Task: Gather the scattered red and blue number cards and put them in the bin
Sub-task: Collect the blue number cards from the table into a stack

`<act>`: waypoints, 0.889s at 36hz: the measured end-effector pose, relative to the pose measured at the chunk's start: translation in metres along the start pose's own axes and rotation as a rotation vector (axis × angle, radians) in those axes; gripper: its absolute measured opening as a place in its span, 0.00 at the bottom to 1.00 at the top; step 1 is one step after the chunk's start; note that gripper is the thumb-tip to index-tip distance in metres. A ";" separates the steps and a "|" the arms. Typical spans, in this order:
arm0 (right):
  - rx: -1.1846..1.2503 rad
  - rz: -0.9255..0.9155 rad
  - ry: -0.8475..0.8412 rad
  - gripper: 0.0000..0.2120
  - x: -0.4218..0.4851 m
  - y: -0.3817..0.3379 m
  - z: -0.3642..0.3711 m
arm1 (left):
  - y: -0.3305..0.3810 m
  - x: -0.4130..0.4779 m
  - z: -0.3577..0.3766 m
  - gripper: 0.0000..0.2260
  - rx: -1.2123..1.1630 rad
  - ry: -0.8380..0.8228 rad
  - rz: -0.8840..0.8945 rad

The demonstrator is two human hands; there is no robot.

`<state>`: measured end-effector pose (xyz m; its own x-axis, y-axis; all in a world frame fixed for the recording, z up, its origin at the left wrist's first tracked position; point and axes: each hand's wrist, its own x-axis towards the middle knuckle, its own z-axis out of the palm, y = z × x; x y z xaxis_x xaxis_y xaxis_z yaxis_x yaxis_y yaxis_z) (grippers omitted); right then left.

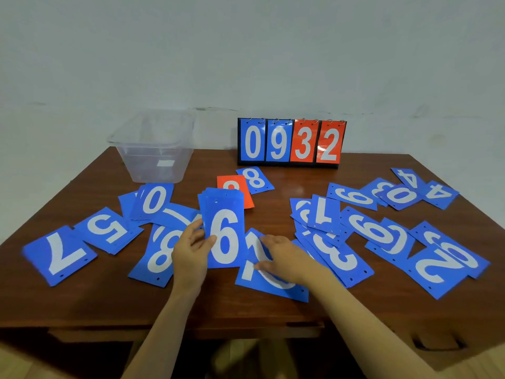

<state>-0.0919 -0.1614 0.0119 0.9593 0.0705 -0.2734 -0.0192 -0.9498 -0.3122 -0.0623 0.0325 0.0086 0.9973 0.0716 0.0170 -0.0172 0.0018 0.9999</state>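
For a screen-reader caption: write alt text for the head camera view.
The left hand holds a stack of blue cards topped by a 6; the right hand touches another blue card on a table strewn with number cards. A clear bin and 0932 scoreboard stand behind.

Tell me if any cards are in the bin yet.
No, the clear bin holds no red or blue card; the left hand holds a stack topped by a 6.

A brown wooden table (273, 310) stands before me. At one o'clock, on its far edge, a flip scoreboard (291, 143) reads 0932. A pale wall (246, 50) rises behind it.
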 end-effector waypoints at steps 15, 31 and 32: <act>-0.313 -0.035 0.430 0.10 0.000 -0.030 -0.018 | 0.002 0.001 -0.015 0.20 -0.045 0.047 0.045; 0.101 -0.171 1.203 0.11 -0.032 0.027 -0.047 | 0.010 -0.002 0.019 0.18 -0.109 -0.200 -0.152; 0.176 -0.139 1.171 0.11 -0.037 0.030 -0.045 | 0.012 -0.002 0.024 0.18 -0.105 -0.221 -0.155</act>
<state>-0.1153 -0.2062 0.0531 0.6285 -0.2385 0.7404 0.1540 -0.8948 -0.4189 -0.0626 0.0082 0.0202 0.9799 -0.1562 -0.1239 0.1404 0.0996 0.9851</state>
